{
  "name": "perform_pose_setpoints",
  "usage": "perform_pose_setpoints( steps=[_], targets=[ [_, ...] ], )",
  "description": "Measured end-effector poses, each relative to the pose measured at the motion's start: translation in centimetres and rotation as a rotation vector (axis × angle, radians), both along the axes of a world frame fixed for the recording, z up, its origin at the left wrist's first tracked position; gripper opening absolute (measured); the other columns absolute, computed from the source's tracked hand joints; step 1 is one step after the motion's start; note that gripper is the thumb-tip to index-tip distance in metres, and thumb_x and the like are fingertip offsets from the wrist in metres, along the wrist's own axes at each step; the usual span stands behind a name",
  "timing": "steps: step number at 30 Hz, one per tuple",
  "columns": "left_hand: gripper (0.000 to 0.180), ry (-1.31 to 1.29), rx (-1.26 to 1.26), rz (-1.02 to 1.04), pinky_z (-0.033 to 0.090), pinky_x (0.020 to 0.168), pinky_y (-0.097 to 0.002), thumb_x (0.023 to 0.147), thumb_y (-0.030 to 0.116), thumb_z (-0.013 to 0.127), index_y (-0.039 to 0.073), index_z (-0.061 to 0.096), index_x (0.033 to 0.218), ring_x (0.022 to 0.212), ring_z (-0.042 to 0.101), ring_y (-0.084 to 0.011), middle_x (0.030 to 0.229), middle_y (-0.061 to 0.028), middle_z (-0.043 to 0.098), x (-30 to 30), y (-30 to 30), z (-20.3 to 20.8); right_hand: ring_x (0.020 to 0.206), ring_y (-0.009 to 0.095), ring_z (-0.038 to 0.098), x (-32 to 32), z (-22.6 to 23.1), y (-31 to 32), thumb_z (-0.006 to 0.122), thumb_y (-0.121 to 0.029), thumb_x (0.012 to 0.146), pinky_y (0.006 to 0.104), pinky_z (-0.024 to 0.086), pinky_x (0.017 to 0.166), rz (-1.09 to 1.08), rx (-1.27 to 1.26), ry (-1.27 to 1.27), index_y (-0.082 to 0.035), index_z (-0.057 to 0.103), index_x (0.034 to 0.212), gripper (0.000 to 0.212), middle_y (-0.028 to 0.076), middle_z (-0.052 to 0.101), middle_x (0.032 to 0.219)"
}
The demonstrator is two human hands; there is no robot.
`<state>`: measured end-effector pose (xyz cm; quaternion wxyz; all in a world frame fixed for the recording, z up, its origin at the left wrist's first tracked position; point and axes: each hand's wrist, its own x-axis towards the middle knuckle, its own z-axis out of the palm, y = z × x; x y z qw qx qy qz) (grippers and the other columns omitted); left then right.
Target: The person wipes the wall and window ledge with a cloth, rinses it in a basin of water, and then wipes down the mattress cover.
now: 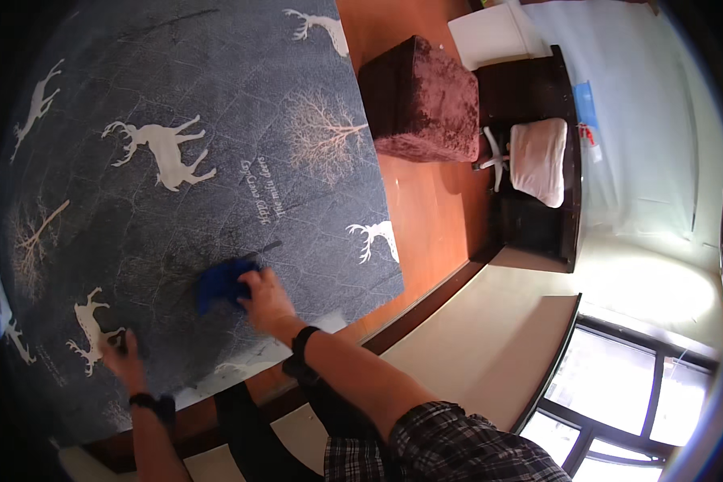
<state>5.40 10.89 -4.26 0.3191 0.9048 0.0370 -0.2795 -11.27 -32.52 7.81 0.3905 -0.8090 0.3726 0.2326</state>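
Observation:
A dark blue-grey rug printed with white deer and bare trees fills the left of the view. My right hand presses a bright blue cloth onto the rug near its lower edge, and the hand looks blurred. A thin dark stick lies just above the cloth. My left hand rests on the rug at the lower left beside a deer print, fingers curled around something small and dark that I cannot make out. Both wrists wear dark bands.
An orange-brown wooden floor lies right of the rug. A dark red velvety ottoman stands on it. Farther right stand a dark cabinet with a white cushion, a white wall and a dark-framed window.

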Motion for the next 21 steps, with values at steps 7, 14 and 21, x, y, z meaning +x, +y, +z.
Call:
perform_pose_setpoints(
  steps=[7,14,21],
  targets=[
    [0.151,0.169,0.457,0.075,0.004,0.129,-0.0685,0.068,0.087,0.081,0.021,-0.002,0.175,0.161,-0.01,-0.0583,0.176,-0.0333,-0.014,-1.3,-28.7,3.6,0.121,0.043,0.06,-6.7,-1.4,-17.8,0.086,-0.017,0.086,0.0487,0.051,0.106,-0.262,-0.437,-0.087,-0.014,0.063,0.132,0.051,0.021,0.058,0.127],
    [0.169,0.143,0.452,0.13,-0.01,0.124,-0.0718,0.063,0.082,0.089,0.012,-0.023,0.17,0.156,-0.032,-0.0545,0.171,-0.0331,-0.032,-1.1,-26.2,5.5,0.138,0.044,0.05,-10.9,-7.7,-25.5,0.087,-0.034,0.087,0.0519,0.04,0.119,-0.384,-0.363,-0.07,-0.003,0.054,0.143,0.072,0.027,0.055,0.144],
    [0.17,0.278,0.411,0.074,-0.011,0.125,-0.0678,0.064,0.078,0.091,0.012,-0.026,0.169,0.157,-0.029,-0.0558,0.171,-0.0344,-0.031,-1.0,-30.2,5.6,0.126,0.048,0.057,-14.4,-7.6,-28.3,0.083,-0.024,0.089,0.0549,0.047,0.11,-0.325,-0.466,-0.023,-0.002,0.051,0.142,0.066,0.029,0.055,0.137]
  ],
)
